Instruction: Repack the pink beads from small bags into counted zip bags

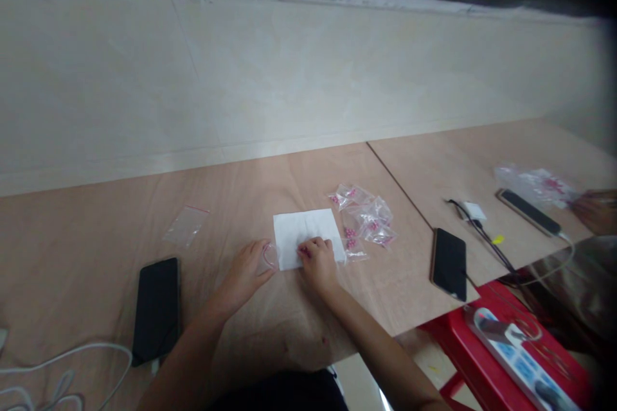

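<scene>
My left hand (247, 275) grips a small clear zip bag (270, 256) at the left edge of a white sheet of paper (289, 231). The bag's mouth, with its red line, faces the paper. Over the sheet, the fingers of my right hand (319, 264) are bunched around small pink beads (303, 250). Those fingers partly hide the beads, so I cannot tell how many there are. Just right of the paper lies a pile of clear zip bags (371, 218) with pink beads inside. Another clear zip bag (187, 226), flat, rests farther left on the wooden table (231, 199).
A black phone (157, 308) with a white cable is at the left. Another phone (449, 263) lies right, near cables and a power bank (530, 210). A co-worker's hand (595, 210) touches more bags at far right. Below stands a red stool (446, 334) bearing a power strip (520, 366).
</scene>
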`<state>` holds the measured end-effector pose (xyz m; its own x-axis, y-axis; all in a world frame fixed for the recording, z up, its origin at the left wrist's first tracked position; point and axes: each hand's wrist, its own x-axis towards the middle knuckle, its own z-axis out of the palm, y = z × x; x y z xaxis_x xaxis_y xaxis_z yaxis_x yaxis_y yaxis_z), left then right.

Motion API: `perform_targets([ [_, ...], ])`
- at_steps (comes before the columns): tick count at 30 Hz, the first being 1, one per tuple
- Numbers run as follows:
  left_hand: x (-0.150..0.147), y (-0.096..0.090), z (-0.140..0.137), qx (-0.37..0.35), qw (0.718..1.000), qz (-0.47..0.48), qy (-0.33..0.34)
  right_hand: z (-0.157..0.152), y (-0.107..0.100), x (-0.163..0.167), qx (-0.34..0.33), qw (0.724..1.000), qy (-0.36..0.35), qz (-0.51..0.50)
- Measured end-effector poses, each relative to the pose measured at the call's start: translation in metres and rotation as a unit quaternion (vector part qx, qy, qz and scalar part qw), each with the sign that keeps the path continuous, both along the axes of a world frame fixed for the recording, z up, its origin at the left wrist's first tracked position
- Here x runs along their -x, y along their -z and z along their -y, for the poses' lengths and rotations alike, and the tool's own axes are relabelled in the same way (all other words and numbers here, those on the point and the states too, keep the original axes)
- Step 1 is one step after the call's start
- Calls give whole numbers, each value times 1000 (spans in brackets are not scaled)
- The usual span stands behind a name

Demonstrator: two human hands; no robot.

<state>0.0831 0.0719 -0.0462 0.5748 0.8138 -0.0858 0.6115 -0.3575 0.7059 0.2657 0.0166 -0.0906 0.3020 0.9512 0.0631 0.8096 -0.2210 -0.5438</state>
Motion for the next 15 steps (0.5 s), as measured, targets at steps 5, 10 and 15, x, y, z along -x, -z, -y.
perform_targets([
  [5, 1, -1, 0, -4, 1000, 1, -3, -6, -6, 3, 5, 1000, 7, 5],
  [10, -4, 3, 0, -9, 1000, 7, 9, -7, -25, 16, -65, 992, 22, -104],
  [15, -9, 7, -1, -15, 1000, 6, 22, -3, -35, 27, -96, 978, -29, -182],
])
